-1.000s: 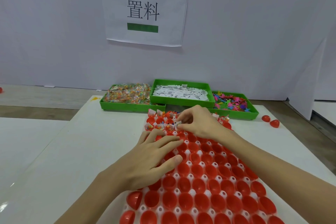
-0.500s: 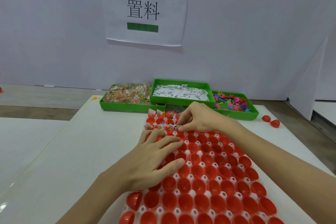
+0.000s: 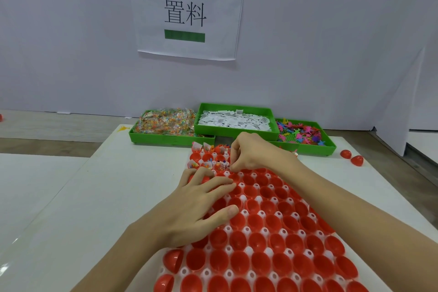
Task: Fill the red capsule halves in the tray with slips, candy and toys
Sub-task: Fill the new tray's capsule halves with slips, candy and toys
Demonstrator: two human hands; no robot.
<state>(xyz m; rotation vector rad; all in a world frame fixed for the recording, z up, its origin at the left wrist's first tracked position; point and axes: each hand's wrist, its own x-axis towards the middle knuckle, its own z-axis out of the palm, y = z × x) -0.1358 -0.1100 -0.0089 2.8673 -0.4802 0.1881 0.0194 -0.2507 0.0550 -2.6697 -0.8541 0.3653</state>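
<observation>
your left hand (image 3: pixel 201 206) lies flat, fingers spread, steadying the tray (image 3: pixel 241 250) of red capsule halves (image 3: pixel 260 262) on the desk (image 3: pixel 113 197). your right hand (image 3: pixel 251 153) has fingers curled at a far-row cup; what they pinch, i cannot tell. seat each piece fully before letting go.

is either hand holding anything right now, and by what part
The left hand holds nothing; it lies flat on the red capsule halves. The right hand is curled, fingertips at the tray, but what it pinches cannot be told.
</observation>
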